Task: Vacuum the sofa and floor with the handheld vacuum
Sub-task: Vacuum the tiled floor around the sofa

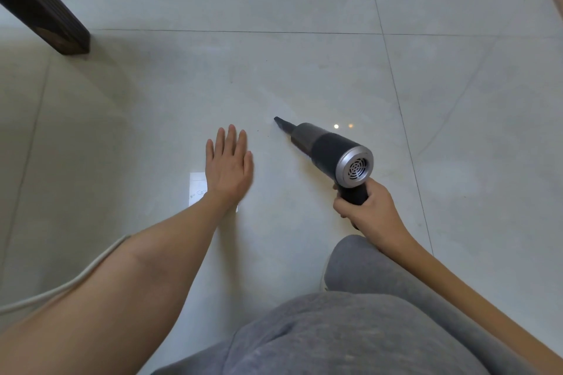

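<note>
Head view. The right hand (367, 207) grips the handle of the handheld vacuum (330, 149), whose narrow nozzle (283, 124) slants down toward the pale tiled floor (457, 100); whether the tip touches the tile cannot be told. The left hand (228, 166) is spread flat, fingers straight, over the floor beside a white paper slip (197, 189). A white cord (61, 286) runs at left; a dark wooden leg (45, 9) stands upper left.

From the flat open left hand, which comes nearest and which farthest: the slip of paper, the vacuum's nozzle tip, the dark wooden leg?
From the left hand:
1. Slip of paper, partly under the wrist.
2. Nozzle tip, to its right.
3. Dark wooden leg, far upper left.
</note>
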`<state>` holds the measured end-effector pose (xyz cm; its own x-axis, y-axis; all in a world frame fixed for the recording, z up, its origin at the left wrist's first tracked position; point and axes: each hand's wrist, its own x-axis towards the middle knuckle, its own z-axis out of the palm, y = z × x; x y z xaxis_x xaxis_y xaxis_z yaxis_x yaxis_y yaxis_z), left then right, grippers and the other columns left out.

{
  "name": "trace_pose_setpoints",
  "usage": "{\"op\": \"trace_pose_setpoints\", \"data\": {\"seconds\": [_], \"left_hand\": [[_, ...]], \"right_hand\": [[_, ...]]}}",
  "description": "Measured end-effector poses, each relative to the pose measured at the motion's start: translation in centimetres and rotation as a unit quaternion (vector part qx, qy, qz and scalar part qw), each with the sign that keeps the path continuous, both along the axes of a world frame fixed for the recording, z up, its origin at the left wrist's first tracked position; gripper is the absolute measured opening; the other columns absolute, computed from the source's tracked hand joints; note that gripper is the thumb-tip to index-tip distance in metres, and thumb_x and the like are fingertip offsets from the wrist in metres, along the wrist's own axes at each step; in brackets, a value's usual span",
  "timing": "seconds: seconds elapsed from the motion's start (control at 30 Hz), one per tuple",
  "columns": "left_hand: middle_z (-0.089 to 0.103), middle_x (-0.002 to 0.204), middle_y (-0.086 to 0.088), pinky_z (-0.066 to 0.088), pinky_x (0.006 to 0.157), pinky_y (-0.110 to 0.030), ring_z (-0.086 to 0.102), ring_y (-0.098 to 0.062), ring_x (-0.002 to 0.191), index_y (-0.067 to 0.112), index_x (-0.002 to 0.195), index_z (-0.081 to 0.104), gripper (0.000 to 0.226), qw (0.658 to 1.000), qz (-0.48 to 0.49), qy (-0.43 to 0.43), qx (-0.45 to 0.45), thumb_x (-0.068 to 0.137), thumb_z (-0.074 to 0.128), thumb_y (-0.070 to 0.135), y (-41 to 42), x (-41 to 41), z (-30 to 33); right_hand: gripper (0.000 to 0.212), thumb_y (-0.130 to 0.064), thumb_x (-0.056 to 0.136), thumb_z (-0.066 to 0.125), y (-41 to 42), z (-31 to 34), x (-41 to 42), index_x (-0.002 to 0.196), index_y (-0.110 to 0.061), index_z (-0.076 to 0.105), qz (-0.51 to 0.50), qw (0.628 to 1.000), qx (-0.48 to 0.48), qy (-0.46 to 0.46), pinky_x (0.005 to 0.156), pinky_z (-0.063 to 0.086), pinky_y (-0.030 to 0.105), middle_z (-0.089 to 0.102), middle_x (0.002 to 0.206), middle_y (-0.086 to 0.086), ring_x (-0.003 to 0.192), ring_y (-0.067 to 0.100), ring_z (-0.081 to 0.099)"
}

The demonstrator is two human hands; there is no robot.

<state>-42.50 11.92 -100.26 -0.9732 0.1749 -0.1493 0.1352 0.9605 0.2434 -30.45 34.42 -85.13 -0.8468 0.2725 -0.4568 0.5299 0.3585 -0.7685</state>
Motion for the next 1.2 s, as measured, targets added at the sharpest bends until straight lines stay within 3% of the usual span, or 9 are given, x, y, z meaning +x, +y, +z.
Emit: {"op": "trace_pose_setpoints", "data": {"seconds": [0.13, 0.3, 0.43, 0.67, 0.83, 0.97, 1.03, 1.1, 1.2], "left_hand": [[0.008, 0.161, -0.006, 0.002, 0.119, -0.045, 0.000, -0.026, 0.148, 0.018, 0.152, 0.017, 0.055, 1.000, -0.010, 0.005, 0.006, 0.100, 0.018, 0.034, 0.6, -0.1, 0.2], [0.009, 0.161, -0.006, 0.002, 0.119, -0.045, 0.001, -0.026, 0.148, 0.018, 0.152, 0.018, 0.055, 0.999, -0.034, 0.005, 0.012, 0.099, 0.020, 0.034, 2.3, 0.3, 0.8], [0.011, 0.161, -0.007, 0.003, 0.118, -0.045, 0.002, -0.027, 0.148, 0.018, 0.152, 0.020, 0.054, 0.998, -0.059, 0.003, 0.019, 0.099, 0.022, 0.033, 4.1, 0.9, 0.8], [0.008, 0.161, -0.006, 0.000, 0.119, -0.045, 0.000, -0.025, 0.148, 0.018, 0.153, 0.016, 0.055, 0.996, -0.087, -0.008, 0.017, 0.100, 0.020, 0.035, 5.9, 2.0, 0.2], [0.010, 0.161, -0.006, 0.001, 0.119, -0.046, 0.002, -0.027, 0.148, 0.017, 0.152, 0.018, 0.054, 0.995, -0.093, -0.009, 0.017, 0.101, 0.021, 0.034, 6.6, 2.1, -0.1], [0.009, 0.161, -0.006, 0.001, 0.119, -0.046, 0.001, -0.026, 0.148, 0.017, 0.152, 0.018, 0.054, 0.995, -0.094, -0.007, 0.012, 0.101, 0.020, 0.034, 6.8, 2.0, -0.2], [0.009, 0.161, -0.006, 0.000, 0.119, -0.045, 0.000, -0.026, 0.148, 0.017, 0.152, 0.017, 0.054, 0.996, -0.093, -0.007, 0.012, 0.101, 0.020, 0.034, 6.8, 2.1, -0.2], [0.008, 0.161, -0.005, 0.000, 0.119, -0.045, -0.001, -0.026, 0.148, 0.018, 0.153, 0.017, 0.054, 0.996, -0.093, -0.006, 0.012, 0.101, 0.020, 0.034, 6.8, 2.1, -0.2], [0.007, 0.161, -0.005, 0.000, 0.118, -0.045, -0.001, -0.026, 0.148, 0.018, 0.153, 0.016, 0.055, 0.995, -0.095, -0.006, 0.004, 0.101, 0.019, 0.034, 6.7, 2.1, -0.1]], "right_hand": [[0.015, 0.000, 0.077, 0.064, 0.4, 0.9, -0.3, 0.091, -0.006, 0.063, -0.032, 0.999, -0.034, 0.003, 0.050, 0.038, 0.026, 0.057, 0.067, 0.008, 0.047, 0.006, 0.045], [0.015, -0.001, 0.079, 0.063, 1.8, 2.0, 0.8, 0.092, -0.008, 0.063, -0.091, 0.995, -0.037, 0.021, 0.057, 0.040, 0.036, 0.061, 0.072, 0.017, 0.063, 0.025, 0.049], [0.014, 0.001, 0.080, 0.062, 3.2, 2.6, 2.8, 0.091, -0.007, 0.062, -0.128, 0.991, -0.032, 0.029, 0.061, 0.041, 0.038, 0.059, 0.071, 0.017, 0.065, 0.029, 0.048], [0.014, -0.002, 0.076, 0.065, 4.4, 1.8, 5.2, 0.089, -0.005, 0.063, -0.120, 0.993, 0.016, 0.013, 0.058, 0.046, 0.031, 0.062, 0.072, 0.010, 0.061, 0.015, 0.055], [0.022, -0.015, 0.067, 0.067, 4.5, 1.1, 5.8, 0.087, -0.008, 0.061, -0.107, 0.993, 0.045, 0.010, 0.064, 0.050, 0.045, 0.063, 0.085, 0.018, 0.072, 0.036, 0.055], [0.016, -0.007, 0.072, 0.069, 4.6, 0.6, 6.1, 0.073, -0.015, 0.055, -0.097, 0.994, 0.056, 0.001, 0.059, 0.041, 0.033, 0.055, 0.067, 0.003, 0.062, 0.016, 0.047], [0.019, -0.006, 0.072, 0.069, 4.6, 0.6, 6.2, 0.070, -0.017, 0.054, -0.094, 0.994, 0.060, -0.005, 0.059, 0.040, 0.032, 0.053, 0.063, -0.002, 0.061, 0.014, 0.046], [0.016, -0.005, 0.073, 0.069, 4.6, 0.5, 6.2, 0.073, -0.014, 0.056, -0.091, 0.994, 0.059, -0.006, 0.059, 0.042, 0.036, 0.056, 0.065, 0.002, 0.062, 0.017, 0.049], [0.016, -0.004, 0.074, 0.069, 4.5, 0.6, 6.4, 0.088, -0.002, 0.061, -0.094, 0.994, 0.063, 0.000, 0.069, 0.052, 0.050, 0.065, 0.083, 0.020, 0.074, 0.036, 0.059]]}}
